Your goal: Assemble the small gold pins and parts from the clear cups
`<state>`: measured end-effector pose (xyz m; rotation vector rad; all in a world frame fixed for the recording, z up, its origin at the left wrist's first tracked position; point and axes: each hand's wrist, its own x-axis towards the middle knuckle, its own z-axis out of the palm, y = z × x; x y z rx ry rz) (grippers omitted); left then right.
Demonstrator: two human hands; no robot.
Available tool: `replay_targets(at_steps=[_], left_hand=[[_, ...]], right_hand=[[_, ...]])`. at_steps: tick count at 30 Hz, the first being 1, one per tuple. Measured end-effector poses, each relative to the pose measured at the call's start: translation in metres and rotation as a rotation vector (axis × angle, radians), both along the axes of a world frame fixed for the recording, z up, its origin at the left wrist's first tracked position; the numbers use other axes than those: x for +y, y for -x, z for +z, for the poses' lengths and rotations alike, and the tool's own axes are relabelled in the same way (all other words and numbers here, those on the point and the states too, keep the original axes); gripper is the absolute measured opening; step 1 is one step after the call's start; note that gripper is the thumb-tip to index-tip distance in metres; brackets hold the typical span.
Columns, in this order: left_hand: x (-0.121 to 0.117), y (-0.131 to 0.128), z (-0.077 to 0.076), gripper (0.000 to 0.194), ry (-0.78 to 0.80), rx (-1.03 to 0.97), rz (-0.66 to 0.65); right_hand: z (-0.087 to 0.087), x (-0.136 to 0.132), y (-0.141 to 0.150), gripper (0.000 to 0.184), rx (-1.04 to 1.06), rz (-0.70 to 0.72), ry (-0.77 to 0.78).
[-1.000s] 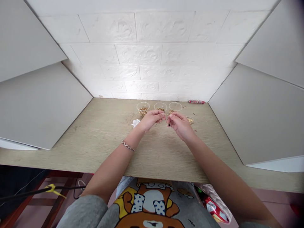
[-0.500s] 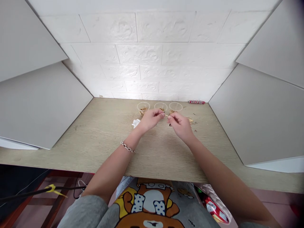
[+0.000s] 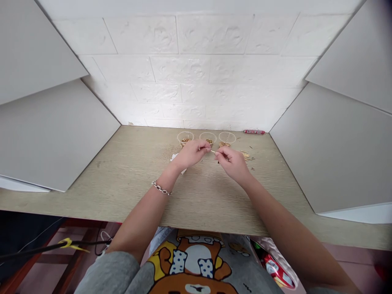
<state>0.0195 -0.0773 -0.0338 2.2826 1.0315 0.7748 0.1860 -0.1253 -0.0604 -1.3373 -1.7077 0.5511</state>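
Over the table, a thin gold-coloured stick (image 3: 213, 151) bridges the small gap between my two hands. My left hand (image 3: 193, 153) has thumb and forefinger pinched at its left end. At the other end, the fingertips of my right hand (image 3: 231, 161) are closed on it; a small dark bit shows under them. Just behind the hands stand three clear cups: the left cup (image 3: 185, 134), the middle cup (image 3: 208, 134) and the right cup (image 3: 227, 134), with small gold-coloured pieces inside. A crumpled white tissue (image 3: 174, 156) lies partly hidden under my left wrist.
Loose gold sticks (image 3: 246, 155) lie on the table (image 3: 196, 200) right of my right hand. A red tube-like item (image 3: 254, 131) rests against the white brick-pattern wall (image 3: 196, 69). Grey panels (image 3: 61, 134) flank both sides. Fine crumbs lie left of the cups.
My left hand has shifted slightly left and down, and more of the tissue shows below its wrist. The stick stays between both hands; my right hand has barely moved.
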Motion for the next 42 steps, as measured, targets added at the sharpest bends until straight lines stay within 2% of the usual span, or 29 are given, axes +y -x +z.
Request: replay_targets(at_steps=[5,8,11,17,23,31,37,42], left_hand=[[0.0004,-0.0004,-0.0006,0.019,0.005,0.003,0.008],[0.0005,-0.0018,-0.0024,0.018,0.012,-0.010,0.024],[0.0007,-0.0029,-0.0042,0.018,0.026,-0.032,0.042],[0.0014,-0.0017,-0.0037,0.019,0.087,-0.042,0.042],[0.0010,-0.0024,-0.0033,0.019,0.080,-0.040,0.041],[-0.0001,-0.0073,-0.0090,0.019,0.015,-0.039,0.057],[-0.0003,-0.0067,-0.0081,0.020,0.024,-0.032,0.042],[0.0033,-0.0018,-0.0076,0.020,0.101,-0.071,-0.008]], right_hand=[[0.0014,0.0011,0.0036,0.018,0.235,0.043,0.198],[0.0011,0.0018,0.0057,0.017,0.293,0.021,0.230],[0.0000,0.0011,0.0052,0.017,0.251,-0.002,0.196],[0.0011,-0.0022,0.0023,0.017,-0.033,-0.022,-0.001],[-0.0006,-0.0021,0.0047,0.018,-0.033,-0.077,0.012],[-0.0057,-0.0018,0.0044,0.019,-0.223,-0.092,-0.149],[-0.0031,-0.0017,0.0036,0.019,-0.214,-0.088,-0.129],[0.0011,-0.0029,0.0024,0.019,-0.046,-0.057,0.056]])
